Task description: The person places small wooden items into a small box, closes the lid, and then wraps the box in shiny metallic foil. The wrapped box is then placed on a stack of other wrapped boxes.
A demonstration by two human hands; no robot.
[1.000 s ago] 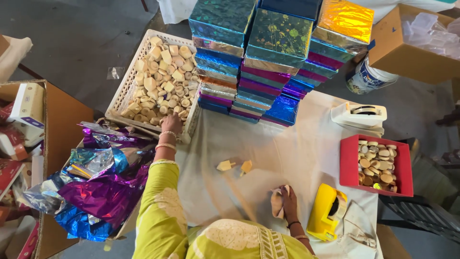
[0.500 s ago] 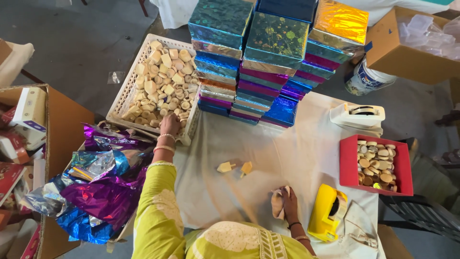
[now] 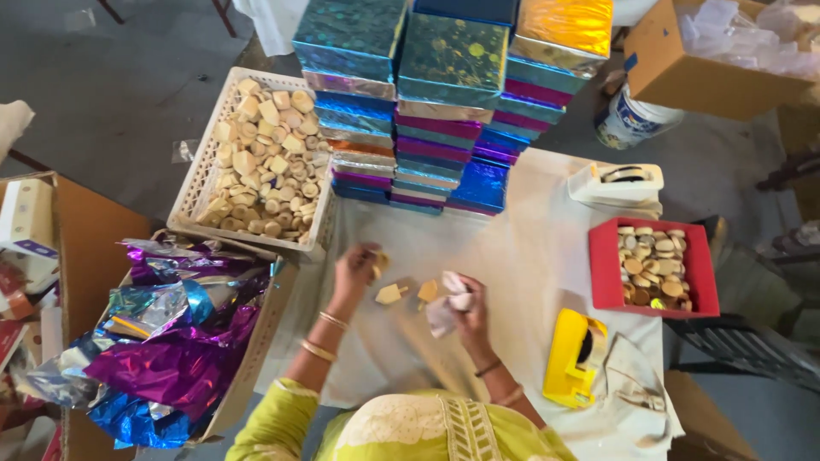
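Lighting, as I see it: bright, even daylight; glare on foil-wrapped boxes (image 3: 444, 94) at twelve o'clock; soft shadows; slight motion blur on hands; edges mildly bowed.

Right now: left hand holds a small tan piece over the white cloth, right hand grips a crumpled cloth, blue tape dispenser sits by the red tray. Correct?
Nearly. In the head view the tape dispenser by the red tray is yellow, not blue. The rest stands: the left hand holds a small tan piece over the white cloth, and the right hand grips a crumpled cloth.
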